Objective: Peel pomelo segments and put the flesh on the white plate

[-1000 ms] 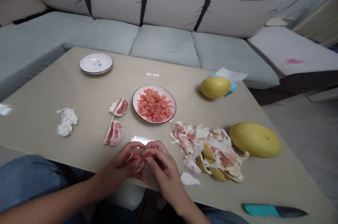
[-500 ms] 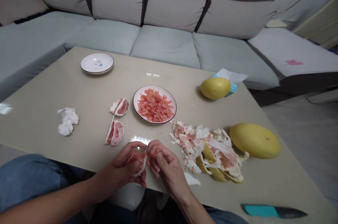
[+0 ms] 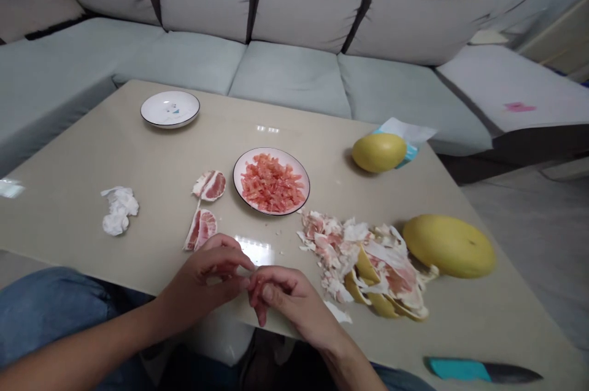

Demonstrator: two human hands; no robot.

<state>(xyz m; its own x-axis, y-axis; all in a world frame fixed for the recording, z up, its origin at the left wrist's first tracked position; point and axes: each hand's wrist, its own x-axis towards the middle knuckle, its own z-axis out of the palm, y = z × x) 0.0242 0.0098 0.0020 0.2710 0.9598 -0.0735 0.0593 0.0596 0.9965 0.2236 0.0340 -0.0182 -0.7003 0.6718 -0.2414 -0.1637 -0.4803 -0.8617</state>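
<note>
My left hand (image 3: 209,277) is at the table's front edge, its thumb and fingers bent toward my right fingertips. What it pinches, if anything, is hidden. Curled closed against it, my right hand (image 3: 288,302) shows a bit of reddish pomelo flesh (image 3: 258,285) at its fingers, mostly covered. Just beyond my left hand lies a pomelo segment (image 3: 202,228) with pink flesh, and behind it another pomelo segment (image 3: 213,186) partly in white skin. A white plate (image 3: 237,181) with a dark rim holds a heap of peeled pink pomelo pulp (image 3: 273,183).
Peel and membrane scraps (image 3: 368,265) are piled right of my hands. A whole pomelo (image 3: 448,245) touches that side; another pomelo (image 3: 380,152) sits farther back by a tissue pack (image 3: 407,132). A teal-handled knife (image 3: 483,371), crumpled tissue (image 3: 119,210) and second plate (image 3: 170,108) lie around.
The pomelo segment that showed in my left hand is now out of sight. My left hand has shifted slightly left and up, and my right hand has turned, its fingers more curled.
</note>
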